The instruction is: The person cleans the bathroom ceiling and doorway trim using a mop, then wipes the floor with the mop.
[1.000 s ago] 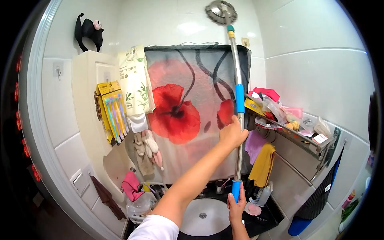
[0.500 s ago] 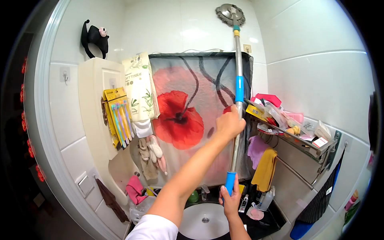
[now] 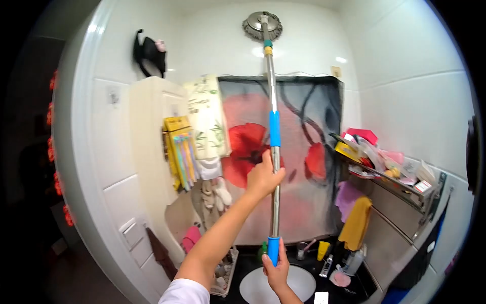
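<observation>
While the left hand (image 3: 263,180) closes its fingers (image 3: 267,158) around the mop pole (image 3: 276,213), the right hand (image 3: 277,272) clasps its bottom grip (image 3: 273,246).

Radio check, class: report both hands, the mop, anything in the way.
Left hand gripping steel pole, right hand on blue end grip. Mop head up at tiled wall, contact unclear. Poppy curtain behind pole; nothing visible blocks mop.

The black counter (image 3: 310,262) holds the sink (image 3: 305,286), with a cup (image 3: 301,251), yellow tube (image 3: 322,250), clear bottle (image 3: 354,264) and pink round item (image 3: 340,278) around its back and right; a white basket (image 3: 231,271) stands at left. The metal wall shelf (image 3: 416,203) bears a yellow box (image 3: 347,150), white box (image 3: 421,186) and cluttered packets.
</observation>
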Motion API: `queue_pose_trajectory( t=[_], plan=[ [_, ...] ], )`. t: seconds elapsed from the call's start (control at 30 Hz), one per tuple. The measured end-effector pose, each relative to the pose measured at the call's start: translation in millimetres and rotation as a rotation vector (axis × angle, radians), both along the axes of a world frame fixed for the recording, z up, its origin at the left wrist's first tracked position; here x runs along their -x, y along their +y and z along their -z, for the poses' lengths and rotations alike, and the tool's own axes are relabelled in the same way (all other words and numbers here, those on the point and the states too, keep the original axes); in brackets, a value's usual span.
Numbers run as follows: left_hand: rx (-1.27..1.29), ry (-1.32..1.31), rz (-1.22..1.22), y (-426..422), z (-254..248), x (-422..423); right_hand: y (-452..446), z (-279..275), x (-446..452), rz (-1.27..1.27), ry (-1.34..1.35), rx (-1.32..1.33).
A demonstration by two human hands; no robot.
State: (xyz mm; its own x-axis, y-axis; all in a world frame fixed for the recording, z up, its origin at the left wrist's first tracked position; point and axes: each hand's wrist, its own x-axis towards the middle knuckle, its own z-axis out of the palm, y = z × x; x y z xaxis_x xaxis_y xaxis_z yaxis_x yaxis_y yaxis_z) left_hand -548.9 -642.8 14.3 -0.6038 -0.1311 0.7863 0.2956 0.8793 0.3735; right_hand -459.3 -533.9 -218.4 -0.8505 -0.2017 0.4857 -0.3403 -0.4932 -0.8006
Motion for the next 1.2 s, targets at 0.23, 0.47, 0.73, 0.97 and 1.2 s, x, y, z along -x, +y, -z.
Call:
queue_pose_trajectory(
  t=[0.23, 0.47, 0.73, 0.97, 1.2],
  plan=[
    [-0.175, 0.052, 0.157, -52.2, -6.0, -20.8, -28.9, -5.8, -3.4, -0.350, -0.046, 0.092],
    [-0.024, 0.240, -0.137, -52.2, -45.8, -62.1, -17.2, -38.9, 2.2, -1.067, -0.176, 0.273],
    [-0.119, 0.275, -0.266, -64.2, -45.7, -83.3, -1.2, -61.7, -5.3, -1.052, -0.134, 0.155],
    [-0.512, 0.207, 0.270, -52.7, -29.3, -110.8, -8.1, -59.2, -5.1, -0.367, 0.479, -0.203],
    [-0.291, 0.114, -0.021, -100.0, -49.8, -88.5, -30.2, -123.0, -4.5, -0.292, 0.499, -0.179]
  ],
)
